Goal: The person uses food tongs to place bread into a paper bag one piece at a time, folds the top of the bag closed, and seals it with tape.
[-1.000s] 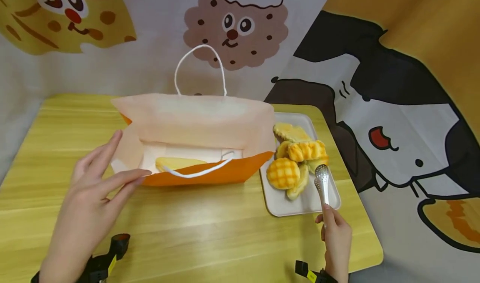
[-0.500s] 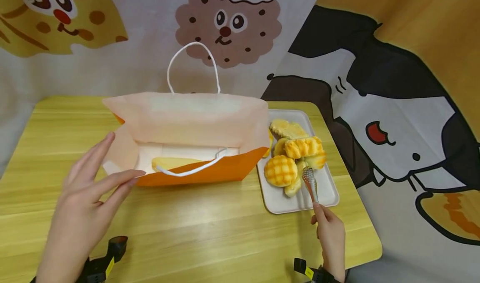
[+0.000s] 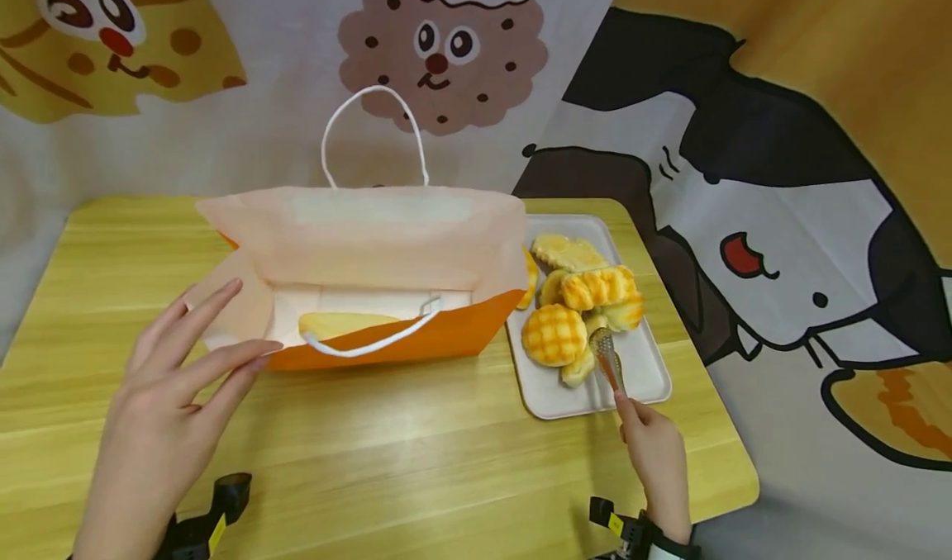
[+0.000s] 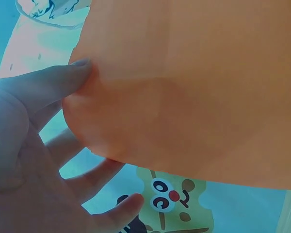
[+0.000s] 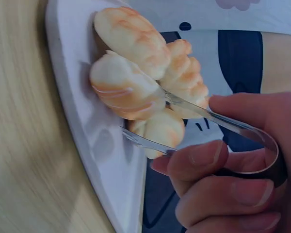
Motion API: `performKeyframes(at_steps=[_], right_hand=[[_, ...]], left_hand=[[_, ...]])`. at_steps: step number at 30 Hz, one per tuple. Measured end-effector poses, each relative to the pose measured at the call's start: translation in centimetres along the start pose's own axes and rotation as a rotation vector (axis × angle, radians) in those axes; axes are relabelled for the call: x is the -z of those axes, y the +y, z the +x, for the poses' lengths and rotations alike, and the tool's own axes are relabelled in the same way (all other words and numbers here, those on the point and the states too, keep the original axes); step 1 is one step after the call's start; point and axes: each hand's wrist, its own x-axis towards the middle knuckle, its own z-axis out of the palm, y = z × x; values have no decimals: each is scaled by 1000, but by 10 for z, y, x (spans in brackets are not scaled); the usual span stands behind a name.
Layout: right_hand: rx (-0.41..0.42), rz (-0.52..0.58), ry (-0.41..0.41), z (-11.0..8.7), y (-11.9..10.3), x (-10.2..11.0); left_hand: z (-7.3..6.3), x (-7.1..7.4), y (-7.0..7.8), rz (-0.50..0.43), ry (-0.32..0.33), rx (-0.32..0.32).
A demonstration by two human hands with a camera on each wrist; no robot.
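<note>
My left hand (image 3: 174, 386) pinches the near left rim of an orange paper bag (image 3: 402, 341) between thumb and index finger, the other fingers spread. Inside the bag, one long pale yellow bread (image 3: 342, 323) lies partly hidden by the near wall. My right hand (image 3: 654, 453) holds metal tongs (image 3: 611, 362) over the tray (image 3: 647, 378). In the right wrist view, the tongs' arms stand apart, their tips by a striped bread (image 5: 123, 90); whether they touch it I cannot tell. A round, grid-marked bread (image 3: 554, 336) sits just left of the tongs.
Several other bread pieces, among them a ridged one (image 3: 598, 287), are heaped on the tray. The bag's white handle (image 3: 372, 89) rises at the back. A printed cloth (image 3: 595, 155) hangs behind the wooden table (image 3: 387, 461).
My right hand has brought the tongs leftward and a little down, from the pile's right side to beside the round bread. My left hand keeps its pinch on the bag; the head view has shifted slightly.
</note>
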Motion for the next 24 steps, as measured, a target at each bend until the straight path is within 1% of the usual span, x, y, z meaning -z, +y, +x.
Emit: performKeyframes(at_steps=[1, 5, 8, 9, 12, 14, 16, 21, 24], right_hand=[[-10, -7, -18, 0, 1, 2], [-23, -28, -70, 2, 2, 5], [-11, -39, -75, 6, 3, 4], [-9, -37, -76, 8, 4, 3], [15, -15, -85, 13, 0, -8], [22, 8, -79, 14, 0, -13], [18, 28, -65, 13, 1, -16], [-17, 72, 9, 9, 7, -15], [-45, 105, 47, 6, 10, -15]], left_hand=[[-1, -1, 1, -5, -1, 4], [1, -6, 4, -57, 53, -6], [3, -10, 6, -78, 90, -26], [3, -11, 7, -78, 89, -26], [1, -5, 5, -31, 43, -22], [0, -3, 4, -15, 13, -20], [-1, -4, 2, -8, 0, -28], [0, -11, -2, -50, 43, -54], [0, -10, -2, -48, 46, -56]])
